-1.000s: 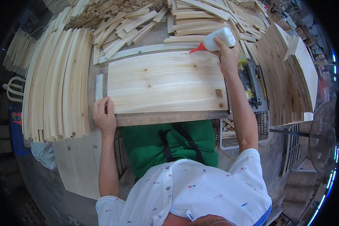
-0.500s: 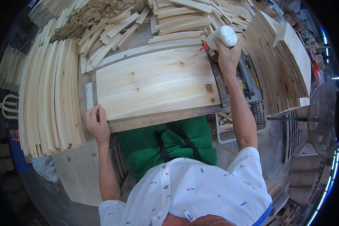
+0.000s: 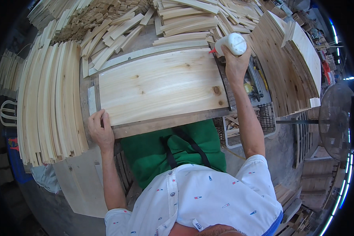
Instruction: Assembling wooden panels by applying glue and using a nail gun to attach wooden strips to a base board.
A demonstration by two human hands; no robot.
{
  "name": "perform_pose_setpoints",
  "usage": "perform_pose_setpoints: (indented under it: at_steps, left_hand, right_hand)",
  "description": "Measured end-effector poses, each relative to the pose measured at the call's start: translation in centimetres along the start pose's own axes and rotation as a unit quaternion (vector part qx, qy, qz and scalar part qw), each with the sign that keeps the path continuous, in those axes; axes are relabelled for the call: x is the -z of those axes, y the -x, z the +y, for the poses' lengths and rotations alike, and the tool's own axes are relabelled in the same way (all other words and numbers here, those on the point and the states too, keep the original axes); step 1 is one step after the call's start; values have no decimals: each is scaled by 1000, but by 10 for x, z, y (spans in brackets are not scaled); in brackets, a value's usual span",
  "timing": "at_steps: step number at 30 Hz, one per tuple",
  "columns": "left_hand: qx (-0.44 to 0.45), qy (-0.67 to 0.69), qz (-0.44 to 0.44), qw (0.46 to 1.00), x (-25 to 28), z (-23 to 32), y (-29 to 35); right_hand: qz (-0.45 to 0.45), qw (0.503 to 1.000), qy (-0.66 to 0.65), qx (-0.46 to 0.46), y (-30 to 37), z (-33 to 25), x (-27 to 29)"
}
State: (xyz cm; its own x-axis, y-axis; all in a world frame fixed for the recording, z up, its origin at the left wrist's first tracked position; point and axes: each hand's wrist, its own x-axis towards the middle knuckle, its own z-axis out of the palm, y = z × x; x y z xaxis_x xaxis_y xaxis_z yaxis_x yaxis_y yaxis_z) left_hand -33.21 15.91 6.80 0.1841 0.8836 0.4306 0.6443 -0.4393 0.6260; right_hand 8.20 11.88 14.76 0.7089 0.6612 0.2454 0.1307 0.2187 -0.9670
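A pale, knotty wooden board [image 3: 161, 88] lies flat on the workbench [image 3: 145, 128] in front of me. My left hand [image 3: 101, 128] grips its near left corner, fingers bent against the edge. In my right hand [image 3: 238, 65] is a white glue bottle [image 3: 234, 44], tilted so its red nozzle [image 3: 212, 50] points left. The nozzle tip is at the board's right edge, close to the far right corner; whether it touches the wood I cannot tell. A light wooden strip [image 3: 145, 55] runs along the board's far edge.
Stacked long slats [image 3: 53, 102] stand at the left, with a heap of loose slats [image 3: 118, 37] beyond the board. Tall stacked panels [image 3: 283, 67] rise at the right. Below my right forearm is a crate of offcuts [image 3: 234, 129]. A fan [image 3: 335, 122] stands farther right.
My right hand has brought the glue bottle slightly nearer along the board's right edge. My left hand keeps its place at the corner. The whole view has shifted a little.
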Motion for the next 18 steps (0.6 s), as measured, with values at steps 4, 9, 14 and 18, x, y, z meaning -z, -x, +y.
perform_pose_setpoints:
  at_steps: [4, 9, 14, 18]
  left_hand:
    - [1, -19, 6, 1000, 8, -5, 4]
    - [7, -22, 3, 1000, 16, -9, 11]
    - [18, -29, -2, 999, 24, -8, 18]
    - [15, -31, -3, 999, 26, -5, 24]
  right_hand:
    - [29, 999, 35, 27, -2, 0, 3]
    - [62, 983, 157, 67, 4, -7, 8]
    - [56, 968, 232, 80, 20, -15, 15]
    - [79, 952, 271, 123, 28, -13, 20]
